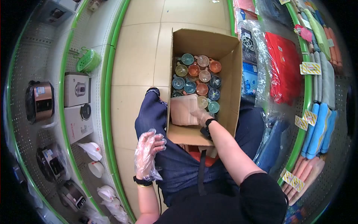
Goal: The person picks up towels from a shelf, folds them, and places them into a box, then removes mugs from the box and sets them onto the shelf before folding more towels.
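A tall cardboard box (204,36) stands open between my legs, with several coloured glass mugs (201,89) inside in rows. My right hand (201,116) reaches into its near end. Its fingers close on the right edge of a pale pink, boxy thing (182,111) that covers the near-left corner; I cannot make out its exact kind. My left hand (149,154) wears a clear plastic glove. It hovers over my left thigh, outside the box, with fingers loosely curled and apart and nothing in it.
Green-edged shelves run along both sides. On the left are a rice cooker (40,100), appliance boxes (77,89) and a green basket (88,61). The right shelf holds a red packaged cloth (282,67) and rolled blue towels (319,128). Tiled floor (138,56) lies between.
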A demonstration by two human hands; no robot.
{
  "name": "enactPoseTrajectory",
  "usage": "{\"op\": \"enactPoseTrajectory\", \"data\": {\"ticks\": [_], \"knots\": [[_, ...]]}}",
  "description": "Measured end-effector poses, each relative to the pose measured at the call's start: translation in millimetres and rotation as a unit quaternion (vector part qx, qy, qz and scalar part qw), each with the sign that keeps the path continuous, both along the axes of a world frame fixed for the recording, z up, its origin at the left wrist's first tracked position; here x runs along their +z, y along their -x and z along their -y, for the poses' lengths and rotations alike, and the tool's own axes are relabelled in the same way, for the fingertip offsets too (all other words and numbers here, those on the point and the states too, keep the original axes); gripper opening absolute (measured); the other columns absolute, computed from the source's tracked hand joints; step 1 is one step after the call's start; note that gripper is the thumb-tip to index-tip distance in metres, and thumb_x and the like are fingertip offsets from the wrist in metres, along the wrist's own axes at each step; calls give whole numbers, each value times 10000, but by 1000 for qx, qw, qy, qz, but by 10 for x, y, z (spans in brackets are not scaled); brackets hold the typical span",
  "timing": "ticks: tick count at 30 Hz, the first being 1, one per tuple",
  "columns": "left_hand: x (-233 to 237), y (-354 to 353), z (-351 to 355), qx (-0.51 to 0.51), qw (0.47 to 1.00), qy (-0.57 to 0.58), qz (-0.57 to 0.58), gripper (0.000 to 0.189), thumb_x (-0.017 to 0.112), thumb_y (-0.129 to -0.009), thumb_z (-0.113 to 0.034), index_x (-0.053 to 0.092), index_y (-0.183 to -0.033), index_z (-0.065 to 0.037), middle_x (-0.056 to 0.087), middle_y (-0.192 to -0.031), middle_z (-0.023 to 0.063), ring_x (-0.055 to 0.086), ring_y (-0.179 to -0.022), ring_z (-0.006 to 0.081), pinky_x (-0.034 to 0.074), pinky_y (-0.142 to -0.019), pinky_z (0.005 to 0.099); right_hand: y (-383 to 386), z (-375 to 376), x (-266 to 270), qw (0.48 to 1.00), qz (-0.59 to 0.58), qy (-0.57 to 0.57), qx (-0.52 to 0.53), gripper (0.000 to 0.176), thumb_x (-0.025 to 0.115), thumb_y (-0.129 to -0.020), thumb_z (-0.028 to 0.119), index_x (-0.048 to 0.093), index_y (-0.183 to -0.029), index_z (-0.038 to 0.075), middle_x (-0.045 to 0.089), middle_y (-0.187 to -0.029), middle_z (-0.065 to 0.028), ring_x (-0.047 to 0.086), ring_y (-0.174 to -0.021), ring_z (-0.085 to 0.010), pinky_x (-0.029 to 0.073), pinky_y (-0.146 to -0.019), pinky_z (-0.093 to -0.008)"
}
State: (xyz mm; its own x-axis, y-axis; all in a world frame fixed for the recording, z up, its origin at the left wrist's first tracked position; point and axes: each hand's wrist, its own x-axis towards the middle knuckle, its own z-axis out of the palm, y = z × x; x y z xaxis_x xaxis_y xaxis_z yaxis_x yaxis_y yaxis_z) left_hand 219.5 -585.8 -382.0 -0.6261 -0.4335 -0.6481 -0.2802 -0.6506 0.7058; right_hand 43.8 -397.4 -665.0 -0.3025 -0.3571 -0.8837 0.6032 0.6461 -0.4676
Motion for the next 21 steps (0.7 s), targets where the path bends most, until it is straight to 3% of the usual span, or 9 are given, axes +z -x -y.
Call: {"op": "enactPoseTrajectory", "data": {"ticks": [3,5,7,9,10,11,16,19,21], "knots": [[-66,8,11,2,1000,2,18,323,582,-918,-200,474,-1160,-16,607,-1031,167,646,-853,210,554,-727,273,8,-23,32,962,-113,-190,159,336,567,-839,222,620,-1111,31,658,-1089,-115,627,-1002,-298,492,-838,-388],[-67,53,6,4,1000,11,17,347,587,-916,-213,469,-1176,-16,603,-1040,168,645,-851,207,553,-731,271,-90,-153,-507,787,-275,-160,528,330,512,-852,274,662,-1018,31,659,-1092,-134,645,-975,-279,509,-793,-348],[-71,100,23,-7,1000,12,22,366,587,-916,-229,466,-1188,-16,602,-1052,162,641,-865,204,550,-741,272,-202,-195,-768,852,-266,-179,414,326,447,-900,274,661,-1033,67,664,-1045,-127,650,-921,-252,501,-800,-372],[-59,189,29,-17,999,29,36,373,583,-918,-233,463,-1197,-17,603,-1060,156,638,-883,202,544,-753,270,-347,-283,-1234,976,-176,-110,64,315,403,-909,199,625,-1095,73,613,-1172,-116,581,-1073,-269,475,-871,-356],[-33,232,25,-21,999,29,32,371,580,-920,-233,464,-1201,-20,605,-1063,150,635,-890,199,540,-762,267,-416,-328,-1868,879,-250,-160,372,309,400,-921,231,607,-1098,84,603,-1171,-105,563,-1057,-271,467,-859,-347],[-12,272,7,-28,999,27,26,371,580,-920,-233,464,-1201,-20,605,-1063,150,635,-890,199,540,-762,267,-371,-364,-1781,880,-252,-167,366,309,400,-921,231,607,-1098,84,603,-1171,-105,563,-1057,-271,467,-859,-347],[229,340,-139,-55,997,34,-42,361,577,-920,-230,474,-1195,-20,609,-1059,151,638,-873,200,539,-760,266,139,-233,327,963,-198,-101,-151,324,478,-920,292,584,-1130,70,610,-1113,-113,564,-1027,-200,465,-851,-337],[365,341,-247,-70,994,22,-83,344,568,-923,-213,485,-1194,-19,614,-1053,148,643,-872,199,542,-739,266,199,-182,1508,866,-403,94,-282,294,567,-889,222,585,-1115,35,638,-1047,-134,581,-1016,-166,474,-836,-337],[429,277,-309,-95,991,34,-91,353,558,-928,-203,479,-1217,-17,615,-1055,148,645,-882,209,545,-733,266,36,-326,3013,846,-494,90,-183,244,580,-865,143,592,-1087,44,649,-1043,-140,638,-897,-276,500,-798,-369]]}}
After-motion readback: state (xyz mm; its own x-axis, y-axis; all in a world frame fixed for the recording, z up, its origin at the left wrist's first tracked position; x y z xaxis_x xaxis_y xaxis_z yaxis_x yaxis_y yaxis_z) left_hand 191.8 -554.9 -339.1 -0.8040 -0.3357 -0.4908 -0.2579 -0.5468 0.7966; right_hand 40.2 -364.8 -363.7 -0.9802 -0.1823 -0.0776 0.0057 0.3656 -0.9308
